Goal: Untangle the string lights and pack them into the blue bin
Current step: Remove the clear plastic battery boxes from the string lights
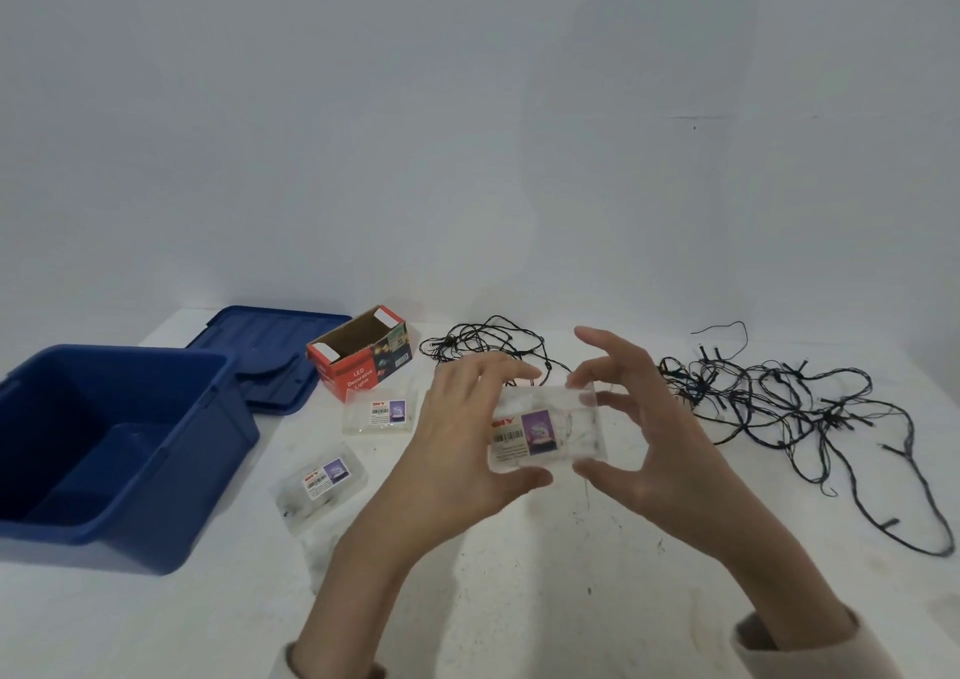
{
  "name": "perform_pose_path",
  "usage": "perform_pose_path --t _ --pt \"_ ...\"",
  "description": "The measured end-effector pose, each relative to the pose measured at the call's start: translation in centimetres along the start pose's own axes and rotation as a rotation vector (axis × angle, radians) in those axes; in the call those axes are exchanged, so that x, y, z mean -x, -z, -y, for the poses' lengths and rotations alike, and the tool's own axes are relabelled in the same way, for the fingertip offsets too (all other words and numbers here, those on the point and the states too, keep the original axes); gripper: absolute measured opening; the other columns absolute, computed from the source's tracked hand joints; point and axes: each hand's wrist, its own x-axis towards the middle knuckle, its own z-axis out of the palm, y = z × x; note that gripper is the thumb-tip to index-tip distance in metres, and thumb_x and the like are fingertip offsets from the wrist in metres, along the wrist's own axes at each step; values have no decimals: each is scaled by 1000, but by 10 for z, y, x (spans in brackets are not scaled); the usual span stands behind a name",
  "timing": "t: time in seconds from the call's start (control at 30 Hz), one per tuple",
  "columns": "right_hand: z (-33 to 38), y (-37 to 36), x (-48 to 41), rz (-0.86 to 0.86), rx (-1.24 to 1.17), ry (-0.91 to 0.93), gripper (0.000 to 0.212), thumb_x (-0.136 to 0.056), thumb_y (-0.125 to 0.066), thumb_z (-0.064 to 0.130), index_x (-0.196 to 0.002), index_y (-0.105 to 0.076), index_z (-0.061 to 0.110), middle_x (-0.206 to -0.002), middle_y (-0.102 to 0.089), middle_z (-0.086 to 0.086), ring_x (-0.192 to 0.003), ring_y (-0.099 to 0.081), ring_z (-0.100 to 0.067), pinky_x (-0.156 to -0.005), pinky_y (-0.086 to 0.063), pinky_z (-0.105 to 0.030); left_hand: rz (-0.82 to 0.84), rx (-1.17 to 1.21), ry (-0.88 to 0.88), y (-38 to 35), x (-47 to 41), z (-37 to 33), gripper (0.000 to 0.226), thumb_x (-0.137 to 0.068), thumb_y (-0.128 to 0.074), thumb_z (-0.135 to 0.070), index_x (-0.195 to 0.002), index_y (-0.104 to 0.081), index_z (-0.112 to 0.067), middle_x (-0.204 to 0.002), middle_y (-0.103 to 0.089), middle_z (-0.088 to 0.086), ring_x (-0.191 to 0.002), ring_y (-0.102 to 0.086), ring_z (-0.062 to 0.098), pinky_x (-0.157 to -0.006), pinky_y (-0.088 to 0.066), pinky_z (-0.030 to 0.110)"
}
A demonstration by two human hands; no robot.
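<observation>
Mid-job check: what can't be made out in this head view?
Head view only:
Packet contents: blurred through clear wrap; left hand and right hand cover its ends.
Label print: too small.
Bin left side: cut off by the frame edge.
Lid: partly behind the bin.
String tangle: thin wires overlap, count unclear.

Blue bin [208,470] noted at left: upright, lid off, floor visible. Dark-wired string lights [831,416] are spread in a loose tangle at right, well apart from it. A smaller tangle [457,339] is seen centre rear. Clear packet [545,429] is held raised at centre.
</observation>
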Motion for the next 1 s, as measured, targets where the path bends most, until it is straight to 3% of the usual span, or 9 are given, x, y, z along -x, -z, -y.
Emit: perform_pose_path --t 0.13,0.23,0.37,0.53,0.7,0.8,0.93,1.0 --pt "-11 -13 -5 32 -11 -26 88 -71 -66 -3 -139 -28 38 -110 -50 20 -116 -51 -11 -100 -39 -16 -46 -201 -82 -5 0 5 62 -65 -69 -45 -122 -48 -32 -120 -46 -14 -110 -30 0 -86 -25 14" --pt "-23 -27 -10 120 36 -103 95 -74 -66 1 -141 -18 48 -125 -44 21 -126 -41 -7 -104 -34 -14 62 -251 10 -12 -2 22 66 -74 -71 -41 -132 -41 -31 -127 -41 -14 -116 -29 3 -86 -17 13" --pt "-39 -45 -10 236 120 -195 103 -77 -67 11 -140 0 56 -143 -19 28 -132 -16 8 -100 -18 -9 199 -297 164 -24 0 63 70 -77 -69 -33 -139 -36 -26 -131 -40 -6 -119 -34 12 -96 -26 20" --pt "-52 -68 -6 337 106 -310 83 -82 -65 21 -142 -14 47 -139 -30 17 -130 -23 0 -100 -24 -20 321 -308 331 -36 3 102 68 -77 -66 -31 -139 -37 -20 -132 -38 0 -121 -35 18 -98 -30 24" --pt "-64 -88 -4 313 76 -383 65 -85 -63 24 -139 -32 41 -130 -42 13 -127 -34 -6 -106 -32 -29 354 -294 428 -43 9 122 64 -78 -65 -30 -136 -40 -19 -134 -37 3 -124 -32 21 -103 -28 27" --pt "-68 -93 -2 303 81 -394 57 -86 -62 25 -136 -39 38 -126 -45 13 -124 -38 -6 -106 -33 -30 351 -296 443 -44 11 124 67 -78 -65 -30 -138 -36 -19 -140 -31 3 -128 -27 22 -107 -22 28" --pt "-68 -85 3 276 84 -420 49 -87 -61 26 -131 -44 40 -124 -47 15 -121 -40 -4 -106 -34 -30 395 -310 434 -42 12 113 78 -82 -62 -33 -146 -18 -23 -152 -13 5 -140 -8 27 -114 -10 35" --pt "-68 -74 9 230 83 -440 47 -87 -61 26 -130 -46 39 -124 -49 13 -120 -41 -4 -104 -35 -29 373 -284 393 -45 8 97 78 -83 -60 -34 -147 -15 -25 -154 -9 3 -141 -3 25 -115 -11 38"
